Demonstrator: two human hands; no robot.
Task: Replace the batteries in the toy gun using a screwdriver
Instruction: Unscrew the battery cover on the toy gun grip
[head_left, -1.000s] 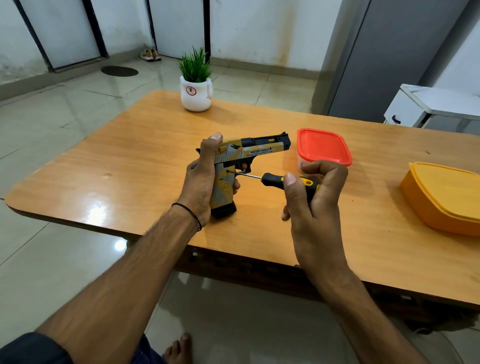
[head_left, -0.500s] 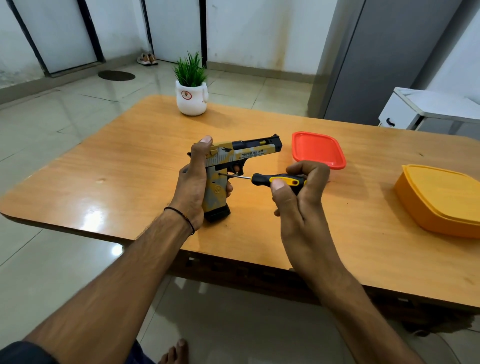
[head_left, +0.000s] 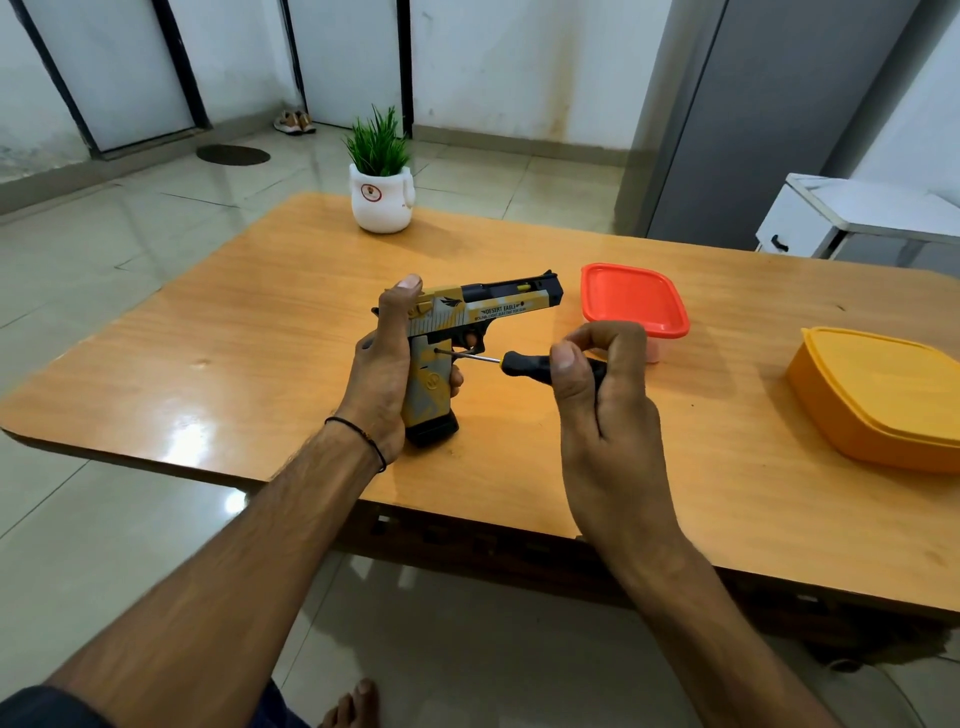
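Hands both occupied, close together over the near middle of the tabletop (head_left: 260, 338).

Left hand (head_left: 382, 374): wrapped round the back of the toy gun (head_left: 483, 306) at the grip. Thumb lies up along the rear of the slide, and fingertips show curling round the grip's front edge.

Gun: stands upright with its butt on the wood. The barrel points right, toward a red-lidded box (head_left: 634, 299).

Right hand (head_left: 605, 415): fingers curled over the black handle of the screwdriver (head_left: 524, 362), thumb pressed against its near side, a firm pinch with no slack.

Key relation: the grip's long axis runs up and down and the screwdriver's shaft runs nearly level, right to left, so the two cross almost square. The tip meets the upper part of the grip, just below and behind the trigger. Whether it sits in a screw head is too small to tell.

Reading: this looks like work on the screw of the battery cover, which is not yet off. The right hand alone drives the tool and the left only braces. The coming twist likely needs the shaft held in line with the screw while the left hand resists the sideways push, or the upright gun may tip to the left.

Elsewhere: a yellow box (head_left: 883, 395) sits well off to the right, and a potted plant (head_left: 382, 200) stands at the far edge.
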